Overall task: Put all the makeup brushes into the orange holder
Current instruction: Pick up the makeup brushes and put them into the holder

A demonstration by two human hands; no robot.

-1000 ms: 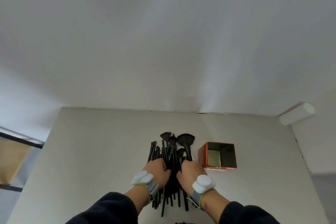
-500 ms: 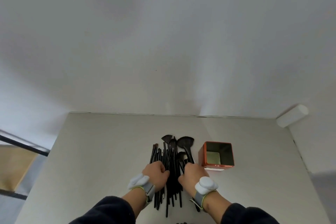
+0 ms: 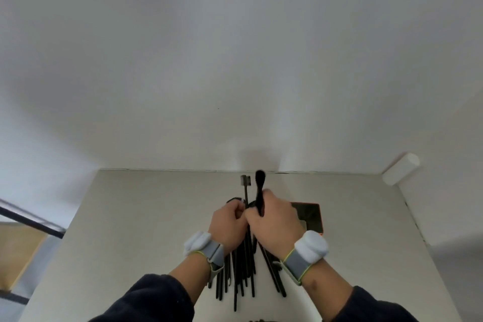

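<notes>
Black makeup brushes (image 3: 241, 269) bunched on the table (image 3: 130, 217), left hand (image 3: 226, 226) and right hand (image 3: 274, 225) each curled round some, pressed together, orange holder (image 3: 312, 214) just right, partly hidden behind right hand

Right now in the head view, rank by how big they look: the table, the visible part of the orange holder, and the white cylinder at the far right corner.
1. Table, largest by far.
2. and 3. Orange holder and white cylinder: alike; the right hand hides part of the holder, so no ranking.
</notes>
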